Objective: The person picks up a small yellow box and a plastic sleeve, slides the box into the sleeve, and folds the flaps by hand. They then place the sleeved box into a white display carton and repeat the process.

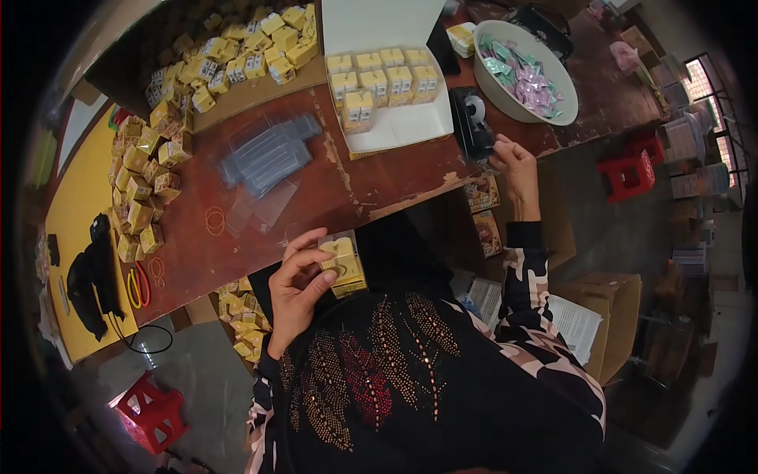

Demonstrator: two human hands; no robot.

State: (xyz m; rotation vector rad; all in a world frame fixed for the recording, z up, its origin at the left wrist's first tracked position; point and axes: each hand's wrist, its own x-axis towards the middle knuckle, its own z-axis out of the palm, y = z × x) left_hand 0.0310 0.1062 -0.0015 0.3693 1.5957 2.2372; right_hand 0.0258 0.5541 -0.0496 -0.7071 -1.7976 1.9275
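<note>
My left hand (296,286) is closed on a small yellow box (344,272) in clear plastic, held near my chest in front of the table edge. My right hand (515,162) is at the front end of a black tape dispenser (471,122), its thumb and forefinger pinched together; what lies between them is too small to make out. Left of the dispenser stands an open white carton (399,129) with rows of wrapped yellow boxes (385,85) inside. Flat clear plastic sleeves (270,154) lie in a pile on the red-brown table (276,217).
A white bowl (482,75) of green and purple packets stands at the back right. Yellow boxes (142,182) are heaped at the left and in a large cardboard box (237,103). Rubber bands (215,221) lie nearby. Red stools (625,174) stand on the floor.
</note>
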